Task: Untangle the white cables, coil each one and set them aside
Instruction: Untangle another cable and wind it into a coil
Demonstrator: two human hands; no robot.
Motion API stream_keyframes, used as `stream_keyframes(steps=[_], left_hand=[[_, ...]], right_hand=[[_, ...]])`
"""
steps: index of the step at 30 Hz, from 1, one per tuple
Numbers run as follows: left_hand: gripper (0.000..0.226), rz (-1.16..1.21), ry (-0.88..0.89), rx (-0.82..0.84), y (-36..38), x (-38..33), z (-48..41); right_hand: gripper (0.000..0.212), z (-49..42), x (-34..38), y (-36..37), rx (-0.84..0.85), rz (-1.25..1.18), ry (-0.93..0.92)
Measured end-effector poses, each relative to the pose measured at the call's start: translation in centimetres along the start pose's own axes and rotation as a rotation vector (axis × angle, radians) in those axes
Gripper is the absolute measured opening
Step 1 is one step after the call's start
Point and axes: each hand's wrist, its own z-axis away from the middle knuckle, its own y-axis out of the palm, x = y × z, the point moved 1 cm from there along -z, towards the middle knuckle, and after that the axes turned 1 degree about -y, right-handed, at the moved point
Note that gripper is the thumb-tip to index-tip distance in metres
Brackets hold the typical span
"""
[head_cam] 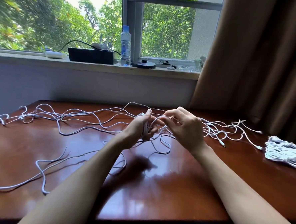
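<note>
Left hand (143,127): fingers curled round a small coil (145,129) of thin white cable.
Right hand (182,126): fingertips pinch the strand (158,118) beside it.

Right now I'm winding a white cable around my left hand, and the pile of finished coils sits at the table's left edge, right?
Not quite. The head view shows the white cable wound around the left hand, but the pile of finished coils sits at the right edge of the table, beside the curtain.

Loose cables (84,118) across table (182,188).
</note>
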Motion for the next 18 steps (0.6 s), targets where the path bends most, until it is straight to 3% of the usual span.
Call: stream_keyframes(steps=[6,10,12,18], left_hand=[[0.089,-0.011,-0.071,0.179,0.5,-0.8,0.4],[0.057,-0.094,-0.041,0.162,0.4,-0.8,0.9],[0.052,-0.159,-0.001,0.164,0.4,-0.7,1.1],[0.043,-0.362,-0.055,0.098,0.6,-0.6,1.6]], right_hand=[[0.025,0.0,-0.5,0.2,0.068,-0.053,-0.009],[0.043,0.0,-0.8,-0.1,0.029,0.016,0.129],[0.047,0.0,-0.9,-0.1,0.053,0.007,0.148],[0.03,0.0,-0.5,0.3,0.195,-0.253,0.164]])
